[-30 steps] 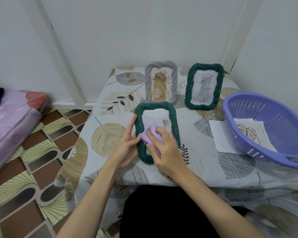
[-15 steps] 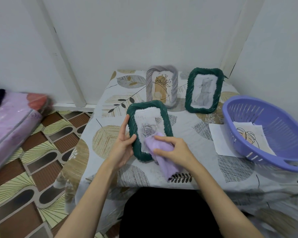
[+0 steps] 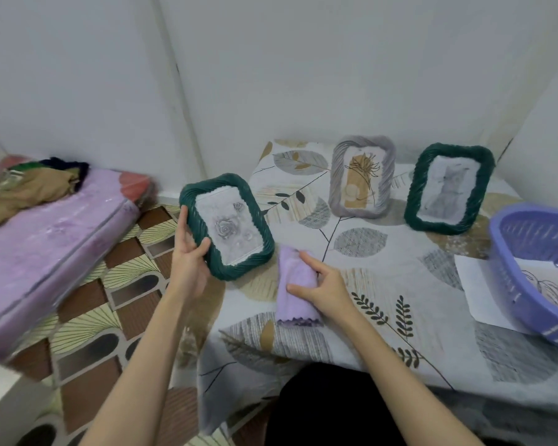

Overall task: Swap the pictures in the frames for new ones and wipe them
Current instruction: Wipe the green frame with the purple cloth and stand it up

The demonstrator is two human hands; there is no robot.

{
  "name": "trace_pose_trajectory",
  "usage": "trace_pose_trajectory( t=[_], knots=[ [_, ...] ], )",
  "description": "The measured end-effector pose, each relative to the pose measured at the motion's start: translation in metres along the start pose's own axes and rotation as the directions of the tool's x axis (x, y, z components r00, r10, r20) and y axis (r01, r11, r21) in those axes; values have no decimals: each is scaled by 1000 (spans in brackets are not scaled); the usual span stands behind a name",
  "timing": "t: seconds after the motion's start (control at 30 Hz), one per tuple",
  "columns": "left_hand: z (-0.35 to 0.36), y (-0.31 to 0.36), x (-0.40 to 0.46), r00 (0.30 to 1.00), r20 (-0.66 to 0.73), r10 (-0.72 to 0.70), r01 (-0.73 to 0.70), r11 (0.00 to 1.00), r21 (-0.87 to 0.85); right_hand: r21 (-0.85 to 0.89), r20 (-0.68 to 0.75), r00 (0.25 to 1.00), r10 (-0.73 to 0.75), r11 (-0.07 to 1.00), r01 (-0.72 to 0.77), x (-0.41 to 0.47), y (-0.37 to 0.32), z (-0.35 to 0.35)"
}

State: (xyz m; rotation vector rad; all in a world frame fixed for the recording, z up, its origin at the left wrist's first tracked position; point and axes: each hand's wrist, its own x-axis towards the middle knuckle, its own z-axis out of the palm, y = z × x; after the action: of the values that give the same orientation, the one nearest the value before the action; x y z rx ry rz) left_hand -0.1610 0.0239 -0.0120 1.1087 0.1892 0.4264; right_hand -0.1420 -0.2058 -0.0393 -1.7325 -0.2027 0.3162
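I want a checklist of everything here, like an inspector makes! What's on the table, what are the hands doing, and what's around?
Surface: table under a leaf-print cloth.
Job's things: green rose frame lifted at the table's left edge; grey frame and green cat frame stand upright at the back; purple cloth on the table.
Clutter: purple basket with a leaf drawing inside, resting on a paper sheet.
Grippers: left hand holds the rose frame; right hand grips the cloth.
Cables: nothing seen.
Surroundings: white walls, patterned floor, pink mattress.
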Motion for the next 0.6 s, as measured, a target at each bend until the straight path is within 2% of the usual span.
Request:
trace_pose_trajectory(
  t=[0.07,0.1,0.13,0.2,0.27,0.33,0.4,0.47,0.53,0.6],
  knots=[
    [-7,9,3,1000,-23,12,-13,999,-30,-166,-6,999,-36,986,35,8,0,11],
    [-8,13,4,1000,-25,14,-15,999,-42,-304,-6,998,-68,951,63,13,1,13],
    [-8,16,5,1000,-20,15,-16,999,-48,-475,0,995,-97,876,85,16,4,14],
    [-8,18,7,1000,-6,14,-14,999,-37,-767,4,990,-140,635,93,18,7,13],
    [-4,20,6,1000,25,16,-16,1000,-22,-867,-11,985,-173,492,77,15,14,14],
    [3,18,5,997,73,4,-3,1000,-22,-883,8,987,-162,461,83,14,21,15],
    [10,18,6,994,105,-4,6,1000,-17,-882,45,991,-124,461,98,16,23,16],
    [28,13,15,985,168,-29,36,999,-40,-863,23,992,-126,498,83,24,18,-1],
    [33,14,14,979,197,-55,58,998,-8,-756,-24,987,-158,648,85,23,10,-12],
    [35,14,9,970,223,-94,96,995,3,-476,-148,968,-202,873,109,21,-2,-23]
  ],
)
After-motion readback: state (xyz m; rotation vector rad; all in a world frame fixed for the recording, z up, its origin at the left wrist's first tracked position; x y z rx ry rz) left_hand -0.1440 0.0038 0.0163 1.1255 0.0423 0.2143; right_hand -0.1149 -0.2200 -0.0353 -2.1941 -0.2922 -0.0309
